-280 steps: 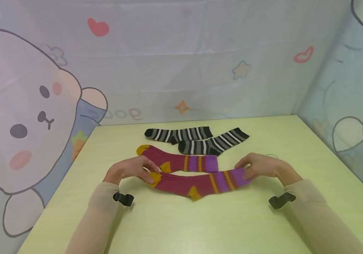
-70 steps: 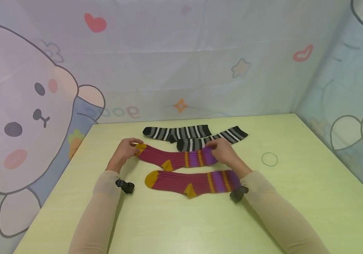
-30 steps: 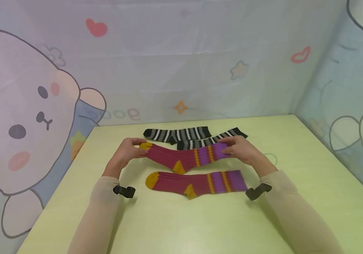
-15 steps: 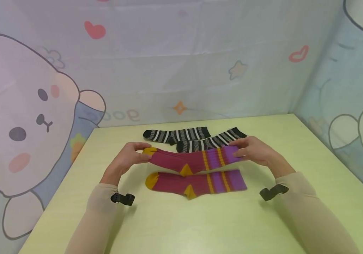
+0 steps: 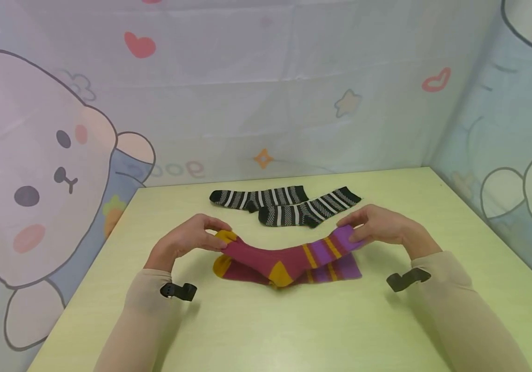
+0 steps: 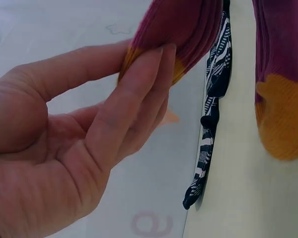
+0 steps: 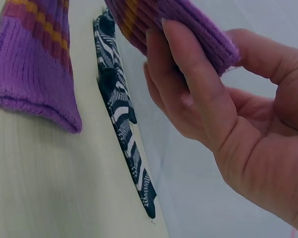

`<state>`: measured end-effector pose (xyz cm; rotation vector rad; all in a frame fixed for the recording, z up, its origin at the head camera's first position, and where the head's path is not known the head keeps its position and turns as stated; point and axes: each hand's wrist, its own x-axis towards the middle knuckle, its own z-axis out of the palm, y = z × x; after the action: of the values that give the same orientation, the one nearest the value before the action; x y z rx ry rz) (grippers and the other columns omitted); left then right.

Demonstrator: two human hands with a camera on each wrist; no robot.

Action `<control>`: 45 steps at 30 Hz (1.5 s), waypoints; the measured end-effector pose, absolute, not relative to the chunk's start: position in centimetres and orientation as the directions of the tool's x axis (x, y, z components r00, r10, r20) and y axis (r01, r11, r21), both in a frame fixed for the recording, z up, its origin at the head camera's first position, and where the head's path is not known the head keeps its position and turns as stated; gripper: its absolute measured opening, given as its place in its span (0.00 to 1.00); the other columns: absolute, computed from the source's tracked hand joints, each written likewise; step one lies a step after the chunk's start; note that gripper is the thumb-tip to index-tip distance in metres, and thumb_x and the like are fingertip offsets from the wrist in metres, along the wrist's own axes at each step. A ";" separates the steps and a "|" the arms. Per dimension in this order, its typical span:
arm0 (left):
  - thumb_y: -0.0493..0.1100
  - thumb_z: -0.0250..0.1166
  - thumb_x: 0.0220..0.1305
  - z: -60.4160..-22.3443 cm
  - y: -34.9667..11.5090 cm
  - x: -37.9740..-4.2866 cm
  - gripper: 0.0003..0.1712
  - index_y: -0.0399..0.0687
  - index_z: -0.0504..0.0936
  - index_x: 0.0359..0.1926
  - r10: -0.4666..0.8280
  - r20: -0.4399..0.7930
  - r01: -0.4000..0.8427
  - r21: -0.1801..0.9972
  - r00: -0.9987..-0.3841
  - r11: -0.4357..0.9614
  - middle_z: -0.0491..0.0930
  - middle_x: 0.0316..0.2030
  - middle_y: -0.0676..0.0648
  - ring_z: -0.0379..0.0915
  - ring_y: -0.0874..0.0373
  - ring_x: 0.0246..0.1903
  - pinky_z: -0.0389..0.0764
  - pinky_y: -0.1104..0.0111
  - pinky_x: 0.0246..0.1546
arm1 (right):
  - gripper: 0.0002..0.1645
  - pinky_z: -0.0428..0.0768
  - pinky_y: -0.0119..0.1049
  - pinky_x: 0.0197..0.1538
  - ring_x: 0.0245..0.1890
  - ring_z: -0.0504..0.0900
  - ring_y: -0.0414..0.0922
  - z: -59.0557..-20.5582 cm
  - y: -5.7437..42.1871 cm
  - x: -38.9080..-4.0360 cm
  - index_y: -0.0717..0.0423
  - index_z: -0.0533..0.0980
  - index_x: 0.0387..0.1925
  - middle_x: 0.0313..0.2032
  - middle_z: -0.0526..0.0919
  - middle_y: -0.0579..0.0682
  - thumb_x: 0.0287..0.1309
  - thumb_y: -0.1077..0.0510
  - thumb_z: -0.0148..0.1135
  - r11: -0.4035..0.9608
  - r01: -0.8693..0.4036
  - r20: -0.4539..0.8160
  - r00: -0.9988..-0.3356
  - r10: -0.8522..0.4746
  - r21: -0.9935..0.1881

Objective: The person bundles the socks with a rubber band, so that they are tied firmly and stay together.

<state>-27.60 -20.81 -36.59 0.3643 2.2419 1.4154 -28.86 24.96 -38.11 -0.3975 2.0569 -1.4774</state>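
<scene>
A maroon sock [image 5: 266,261] with a yellow toe and heel sags between my hands. My left hand [image 5: 191,238] pinches its toe end between thumb and fingers. At the other end my right hand [image 5: 384,227] pinches the purple cuff. Directly beneath lies the matching sock [image 5: 237,273], flat on the table and partly covered in the head view. The wrist views show its yellow toe [image 6: 283,119] and purple cuff [image 7: 32,74] apart from the raised ends of the held sock. The held sock's heel hangs down over the lower sock's heel.
Two black-and-white striped socks [image 5: 258,198] lie farther back on the pale table [image 5: 266,330], the right one slanted and close to the other. A printed cloth [image 5: 228,93] hangs behind the table's back edge.
Earlier, both hands held the near sock, which then lay flat. The hands took the farther maroon sock, lifted it, and brought it right and toward the front, over the near one.
</scene>
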 end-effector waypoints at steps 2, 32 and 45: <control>0.31 0.68 0.62 -36.6 -20.7 -27.5 0.24 0.29 0.77 0.59 0.477 -0.247 -0.001 0.888 -0.844 0.459 0.79 0.51 0.36 0.82 0.50 0.43 0.82 0.59 0.49 | 0.32 0.82 0.48 0.51 0.48 0.81 0.51 -38.1 25.0 -28.8 0.73 0.70 0.63 0.55 0.78 0.63 0.56 0.69 0.66 0.371 0.085 -0.294 -0.776 -0.557 -0.925; 0.27 0.70 0.56 -37.1 -20.6 -27.9 0.20 0.32 0.77 0.50 0.432 -0.251 0.067 0.799 -0.866 0.598 0.75 0.49 0.38 0.78 0.49 0.41 0.81 0.62 0.46 | 0.24 0.84 0.46 0.45 0.44 0.81 0.52 -39.5 24.1 -29.1 0.69 0.71 0.49 0.50 0.77 0.62 0.50 0.71 0.70 0.510 0.037 -0.351 -0.769 -0.535 -0.859; 0.31 0.70 0.60 -37.4 -20.3 -27.6 0.13 0.29 0.81 0.46 0.423 -0.343 -0.025 0.800 -0.839 0.599 0.83 0.42 0.37 0.84 0.50 0.36 0.85 0.61 0.43 | 0.23 0.84 0.44 0.45 0.44 0.78 0.51 -40.1 23.8 -28.7 0.70 0.73 0.45 0.49 0.74 0.62 0.48 0.70 0.72 0.556 0.059 -0.406 -0.747 -0.526 -0.829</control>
<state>-27.63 -20.30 -37.42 0.3151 2.3193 1.1716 -28.71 23.78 -40.08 -0.3737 2.1489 -1.1768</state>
